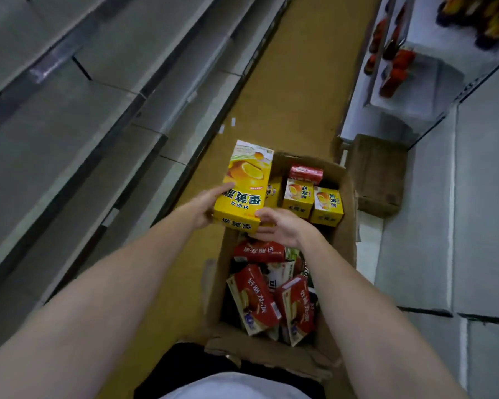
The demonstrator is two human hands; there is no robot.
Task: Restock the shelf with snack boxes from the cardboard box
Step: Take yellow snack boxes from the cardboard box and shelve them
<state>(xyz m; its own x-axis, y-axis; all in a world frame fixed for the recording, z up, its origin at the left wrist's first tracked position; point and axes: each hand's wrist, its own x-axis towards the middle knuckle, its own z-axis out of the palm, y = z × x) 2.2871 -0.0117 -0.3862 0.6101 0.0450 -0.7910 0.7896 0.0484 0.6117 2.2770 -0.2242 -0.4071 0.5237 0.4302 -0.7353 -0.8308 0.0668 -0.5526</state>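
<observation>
A large yellow snack box is lifted above the open cardboard box on the floor. My left hand holds its left side, thumb along the front face. My right hand grips its near bottom corner from the right. Inside the cardboard box lie several red snack boxes at the near end. Smaller yellow boxes stand at the far end, with a red one behind them. Grey shelves run along the left, tier above tier.
A brown floor strip runs down the aisle. A small wooden crate sits right of the cardboard box. Red-capped bottles stand on the right-hand shelf unit. Pale floor tiles lie to the right.
</observation>
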